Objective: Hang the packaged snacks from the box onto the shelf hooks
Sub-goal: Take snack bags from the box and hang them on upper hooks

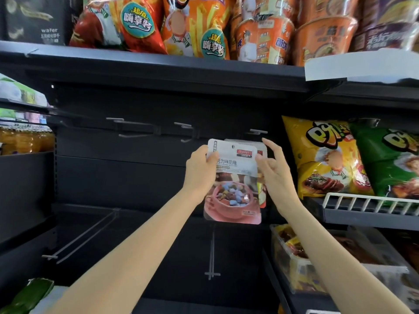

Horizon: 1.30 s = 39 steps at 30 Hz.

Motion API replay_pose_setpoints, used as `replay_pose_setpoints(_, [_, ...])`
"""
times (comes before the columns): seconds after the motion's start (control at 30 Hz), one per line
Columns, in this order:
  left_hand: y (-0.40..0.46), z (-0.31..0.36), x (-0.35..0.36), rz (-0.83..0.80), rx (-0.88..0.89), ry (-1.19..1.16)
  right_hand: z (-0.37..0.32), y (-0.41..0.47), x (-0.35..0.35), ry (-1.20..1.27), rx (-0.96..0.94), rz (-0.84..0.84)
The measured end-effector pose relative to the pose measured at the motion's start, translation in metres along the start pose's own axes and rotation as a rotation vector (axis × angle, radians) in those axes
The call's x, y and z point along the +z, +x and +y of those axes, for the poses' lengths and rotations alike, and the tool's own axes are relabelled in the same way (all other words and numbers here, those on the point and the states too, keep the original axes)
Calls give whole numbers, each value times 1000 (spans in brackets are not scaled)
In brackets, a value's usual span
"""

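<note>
My left hand grips the upper left edge of a white and pink snack pouch with a bowl of coloured candies printed on it. Another pouch hangs behind it, mostly hidden. My right hand pinches the front pouch's upper right edge, its index finger raised toward the shelf hook just above. The pouch's hang hole sits below that hook. Two bare hooks stick out to the left on the dark back panel. The box is not in view.
Yellow and green chip bags stand on the right shelf behind a white wire rail. A clear bin of snacks sits below. Lower hooks jut forward. Chip bags and noodle cups fill the top shelf.
</note>
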<state>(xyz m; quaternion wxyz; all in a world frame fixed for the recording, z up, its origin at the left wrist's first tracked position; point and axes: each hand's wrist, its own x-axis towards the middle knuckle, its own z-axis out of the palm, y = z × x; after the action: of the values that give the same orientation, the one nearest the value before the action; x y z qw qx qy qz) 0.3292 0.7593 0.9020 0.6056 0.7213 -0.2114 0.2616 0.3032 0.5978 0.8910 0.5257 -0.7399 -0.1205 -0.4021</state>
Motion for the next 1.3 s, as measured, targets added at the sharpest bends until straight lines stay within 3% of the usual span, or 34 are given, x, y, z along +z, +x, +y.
replay_pose_setpoints(0.13, [-4,9,22,-31,159,-98,4,7,-10,-1,-30,-11])
replay_pose_setpoints(0.23, [-1,8,33,-45,241,28,13,14,-13,-34,16,22])
replay_pose_setpoints(0.67, [19,-8,50,-61,205,150,32,28,-8,-280,-14,115])
replay_pose_setpoints(0.8, [27,-18,54,-136,185,451,32,30,-5,-433,-10,71])
replay_pose_setpoints(0.9, [29,-23,56,-221,168,516,37,30,0,-450,14,2])
replay_pose_setpoints(1.07, [34,-27,57,-227,176,621,48,30,10,-512,-24,2])
replay_pose_setpoints(1.2, [31,-28,57,-209,187,607,51,26,16,-831,-62,82])
replay_pose_setpoints(1.3, [27,-27,52,-114,176,528,45,15,18,-837,-170,160])
